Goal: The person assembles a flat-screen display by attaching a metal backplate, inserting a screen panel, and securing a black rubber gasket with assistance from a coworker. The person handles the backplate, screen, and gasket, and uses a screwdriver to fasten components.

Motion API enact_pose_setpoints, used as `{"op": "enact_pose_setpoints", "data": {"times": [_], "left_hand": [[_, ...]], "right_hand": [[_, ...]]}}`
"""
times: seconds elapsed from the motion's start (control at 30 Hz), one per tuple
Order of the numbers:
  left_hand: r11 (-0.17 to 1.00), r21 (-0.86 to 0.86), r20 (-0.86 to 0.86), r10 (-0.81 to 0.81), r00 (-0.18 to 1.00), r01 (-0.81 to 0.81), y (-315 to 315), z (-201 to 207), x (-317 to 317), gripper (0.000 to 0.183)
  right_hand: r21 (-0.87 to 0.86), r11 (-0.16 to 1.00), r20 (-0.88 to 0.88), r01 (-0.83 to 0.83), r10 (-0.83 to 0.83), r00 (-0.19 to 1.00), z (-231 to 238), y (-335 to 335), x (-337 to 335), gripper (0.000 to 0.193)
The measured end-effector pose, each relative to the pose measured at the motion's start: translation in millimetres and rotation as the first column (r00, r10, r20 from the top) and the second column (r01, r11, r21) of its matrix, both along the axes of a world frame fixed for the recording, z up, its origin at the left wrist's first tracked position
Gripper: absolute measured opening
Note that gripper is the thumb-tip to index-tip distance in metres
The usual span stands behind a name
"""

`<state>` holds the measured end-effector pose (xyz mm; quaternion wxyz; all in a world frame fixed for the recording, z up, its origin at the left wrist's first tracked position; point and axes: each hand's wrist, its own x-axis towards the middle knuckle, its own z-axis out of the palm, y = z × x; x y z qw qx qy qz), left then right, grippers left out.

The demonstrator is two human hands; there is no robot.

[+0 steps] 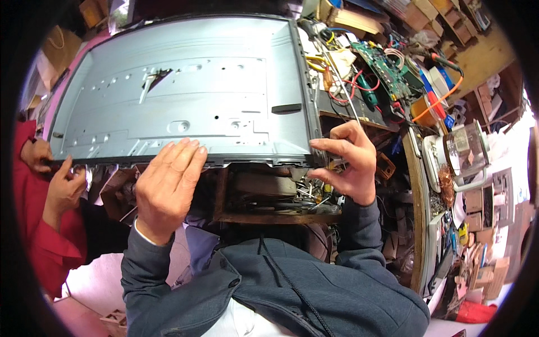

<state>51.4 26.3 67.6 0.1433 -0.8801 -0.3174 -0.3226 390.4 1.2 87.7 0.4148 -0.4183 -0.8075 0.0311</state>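
A large flat-screen television chassis (pixel 224 78), a pale grey metal pan in a black frame, lies in front of me. My left hand (pixel 168 185) rests across its near edge, fingers straight and side by side, the thumb hidden. At the near right corner, my right hand (pixel 351 160) has the black frame between forefinger and thumb, forefinger above and thumb below. A dark strip (pixel 287 108) sits inside the pan on the right. Towards the pan's middle there is a dark triangular opening with a pale piece (pixel 147 89) beside it.
At the left, a co-worker in a red sleeve (pixel 45 219) has both hands by the chassis's near left corner. A green circuit board (pixel 382 70), cables and a screwdriver (pixel 328 77) crowd the bench to the right. A glass jar (pixel 466 149) stands farther right. Below the chassis is a tool-filled drawer (pixel 275 216).
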Motion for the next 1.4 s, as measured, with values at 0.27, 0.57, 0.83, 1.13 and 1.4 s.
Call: {"op": "enact_pose_setpoints", "data": {"times": [0.27, 0.57, 0.83, 1.13, 1.4], "left_hand": [[0.994, 0.091, 0.023, -0.069, 0.997, 0.066, 6, -6, -8, 0.033], [0.997, 0.07, 0.07, -0.04, 0.997, 0.035, 5, -6, -9, 0.032], [0.981, 0.155, 0.09, 0.104, 0.99, -0.117, -4, -19, -23, 0.031], [0.968, 0.206, 0.171, 0.111, 0.979, -0.146, -5, -29, -23, 0.027], [0.962, 0.216, 0.212, 0.12, 0.97, -0.166, -3, -32, -23, 0.024]], "right_hand": [[0.314, 0.945, 0.412, -0.086, -0.055, 0.91, 0, 1, -47, 0.037], [0.432, 0.897, 0.429, -0.092, -0.114, 0.896, -9, 1, -51, 0.028], [0.333, 0.943, 0.432, -0.016, -0.138, 0.891, 10, -3, -89, 0.039], [0.288, 0.941, 0.474, -0.178, 0.022, 0.88, 0, 14, -134, 0.036], [0.334, 0.928, 0.443, -0.165, 0.0, 0.896, -1, 15, -145, 0.02]]}}
